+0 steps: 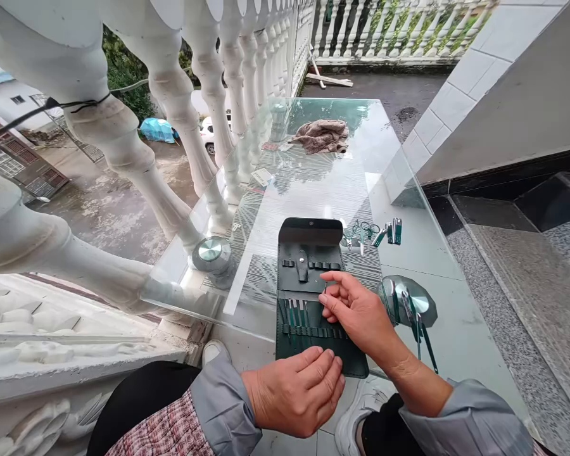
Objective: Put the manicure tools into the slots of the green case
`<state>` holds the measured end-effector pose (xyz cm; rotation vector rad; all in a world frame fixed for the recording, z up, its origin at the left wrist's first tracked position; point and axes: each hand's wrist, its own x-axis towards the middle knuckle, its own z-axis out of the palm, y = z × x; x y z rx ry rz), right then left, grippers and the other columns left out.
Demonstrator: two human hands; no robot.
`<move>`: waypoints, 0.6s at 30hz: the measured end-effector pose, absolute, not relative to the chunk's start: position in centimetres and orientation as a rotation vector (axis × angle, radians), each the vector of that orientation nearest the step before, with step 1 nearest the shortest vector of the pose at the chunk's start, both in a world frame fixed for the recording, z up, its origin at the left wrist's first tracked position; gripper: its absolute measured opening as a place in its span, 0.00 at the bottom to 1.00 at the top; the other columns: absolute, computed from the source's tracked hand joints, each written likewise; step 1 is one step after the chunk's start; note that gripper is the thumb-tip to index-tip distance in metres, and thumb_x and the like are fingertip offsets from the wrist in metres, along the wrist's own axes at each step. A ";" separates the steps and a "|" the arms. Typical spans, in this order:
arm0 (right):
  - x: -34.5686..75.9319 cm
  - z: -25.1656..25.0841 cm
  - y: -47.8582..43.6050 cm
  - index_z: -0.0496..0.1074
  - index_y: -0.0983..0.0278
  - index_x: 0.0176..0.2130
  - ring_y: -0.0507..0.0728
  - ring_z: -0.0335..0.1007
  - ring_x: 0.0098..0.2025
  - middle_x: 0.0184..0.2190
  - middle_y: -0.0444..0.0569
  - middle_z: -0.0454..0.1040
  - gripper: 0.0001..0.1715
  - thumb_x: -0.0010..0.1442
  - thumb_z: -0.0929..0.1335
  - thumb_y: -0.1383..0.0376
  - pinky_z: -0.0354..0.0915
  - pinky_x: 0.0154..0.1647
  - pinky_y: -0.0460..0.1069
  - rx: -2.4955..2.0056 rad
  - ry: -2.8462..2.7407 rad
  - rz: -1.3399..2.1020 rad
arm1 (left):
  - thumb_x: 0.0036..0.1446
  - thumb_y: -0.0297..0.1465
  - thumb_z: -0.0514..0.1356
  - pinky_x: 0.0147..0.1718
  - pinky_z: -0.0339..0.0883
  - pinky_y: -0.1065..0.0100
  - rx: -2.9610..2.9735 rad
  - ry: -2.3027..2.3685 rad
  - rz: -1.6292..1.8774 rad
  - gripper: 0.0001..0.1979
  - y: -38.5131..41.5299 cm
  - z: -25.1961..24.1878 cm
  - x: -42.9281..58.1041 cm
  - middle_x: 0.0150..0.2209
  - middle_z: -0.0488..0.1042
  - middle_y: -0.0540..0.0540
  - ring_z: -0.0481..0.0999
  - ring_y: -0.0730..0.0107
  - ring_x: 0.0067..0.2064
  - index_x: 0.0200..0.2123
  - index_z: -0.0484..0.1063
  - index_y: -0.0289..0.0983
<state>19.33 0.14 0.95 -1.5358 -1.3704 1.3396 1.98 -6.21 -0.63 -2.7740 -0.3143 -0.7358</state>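
Case [308, 278] open at table [323, 183] edge; left hand [297, 392] flat on it, right hand [356, 310] pinches thin tool [325, 287]. Loose pinch could drop it.

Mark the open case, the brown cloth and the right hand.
case [308, 231]: head view, on its top flap.
cloth [323, 135]: head view, middle of the folds.
right hand [361, 313]: head view, back of the hand.

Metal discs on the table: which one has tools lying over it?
The disc right of the case, beside the right hand; the left disc has none.
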 end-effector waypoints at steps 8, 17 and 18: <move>18.4 0.9 0.5 0.71 0.62 0.46 0.51 0.70 0.24 0.27 0.42 0.70 0.21 0.52 0.67 0.59 0.69 0.24 0.47 -1.562 -1.416 1.348 | 0.63 0.27 0.54 0.46 0.74 0.60 -2.792 -0.337 -0.782 0.15 -6.2 -0.8 2.1 0.46 0.79 0.34 0.79 0.56 0.47 0.45 0.78 0.27; 18.6 1.0 0.6 0.75 0.61 0.40 0.53 0.70 0.26 0.28 0.43 0.74 0.12 0.56 0.66 0.63 0.67 0.31 0.49 -1.568 -1.712 1.287 | 0.63 0.27 0.54 0.47 0.74 0.60 -2.796 -0.354 -0.784 0.15 -6.3 -1.0 2.2 0.46 0.79 0.34 0.79 0.57 0.48 0.45 0.77 0.26; 18.6 1.1 0.5 0.76 0.60 0.37 0.54 0.71 0.30 0.30 0.45 0.75 0.10 0.56 0.65 0.63 0.67 0.34 0.50 -1.554 -1.784 1.218 | 0.63 0.27 0.54 0.47 0.74 0.60 -2.796 -0.353 -0.786 0.14 -6.3 -1.1 2.2 0.46 0.79 0.34 0.79 0.57 0.48 0.45 0.77 0.26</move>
